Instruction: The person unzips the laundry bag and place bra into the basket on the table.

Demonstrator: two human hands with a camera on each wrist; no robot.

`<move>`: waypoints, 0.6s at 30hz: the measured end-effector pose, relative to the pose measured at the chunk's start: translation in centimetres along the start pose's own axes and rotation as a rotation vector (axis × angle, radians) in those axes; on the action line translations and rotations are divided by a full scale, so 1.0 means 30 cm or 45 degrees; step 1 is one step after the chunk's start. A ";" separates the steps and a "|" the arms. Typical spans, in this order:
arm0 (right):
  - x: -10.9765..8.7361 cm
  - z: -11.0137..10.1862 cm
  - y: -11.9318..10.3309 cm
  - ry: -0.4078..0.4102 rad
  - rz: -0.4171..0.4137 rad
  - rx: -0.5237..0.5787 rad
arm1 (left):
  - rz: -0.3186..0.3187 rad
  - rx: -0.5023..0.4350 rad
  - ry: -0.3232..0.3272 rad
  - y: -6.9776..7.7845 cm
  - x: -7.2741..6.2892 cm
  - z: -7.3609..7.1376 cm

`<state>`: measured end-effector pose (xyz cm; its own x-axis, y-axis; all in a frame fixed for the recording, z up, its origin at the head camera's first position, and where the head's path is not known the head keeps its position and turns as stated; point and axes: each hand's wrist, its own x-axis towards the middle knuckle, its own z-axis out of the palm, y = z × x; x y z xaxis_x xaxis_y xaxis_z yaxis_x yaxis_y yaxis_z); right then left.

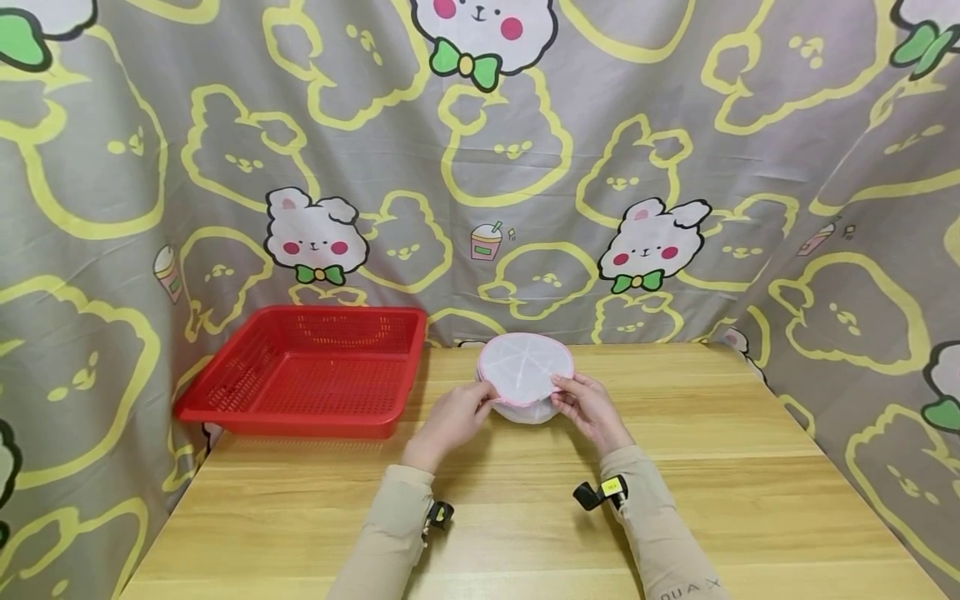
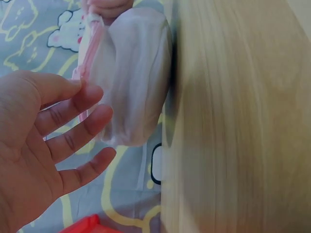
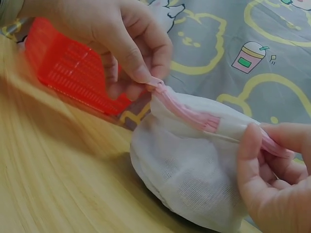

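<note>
White mesh bag [image 1: 525, 362] with pink trim is at the wooden table's [image 1: 517, 508] far part, right of the red basket [image 1: 307, 423]. Left hand [image 1: 453, 418] and right hand [image 1: 591, 410] pinch its edge.

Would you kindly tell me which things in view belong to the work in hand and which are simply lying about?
Part of the work:
white bag with pink edging
left hand, pinching the edging
right hand, pinching it too
wooden table, the work surface

Apparently just about:
red basket, untouched
patterned curtain, a backdrop
</note>
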<state>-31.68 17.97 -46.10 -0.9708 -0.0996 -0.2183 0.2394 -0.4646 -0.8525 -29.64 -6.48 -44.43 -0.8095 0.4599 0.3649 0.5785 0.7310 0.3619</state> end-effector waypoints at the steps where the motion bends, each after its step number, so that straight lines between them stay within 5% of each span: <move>1: -0.001 -0.002 -0.002 -0.015 0.010 -0.007 | -0.006 0.001 0.000 -0.003 0.000 -0.001; 18: -0.011 -0.035 -0.025 -0.147 0.059 -0.103 | -0.048 0.004 0.001 -0.036 -0.005 -0.015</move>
<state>-31.52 19.26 -45.87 -0.9529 -0.2221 -0.2063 0.2801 -0.3848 -0.8795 -30.10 -7.56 -44.47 -0.8305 0.4320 0.3516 0.5475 0.7492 0.3729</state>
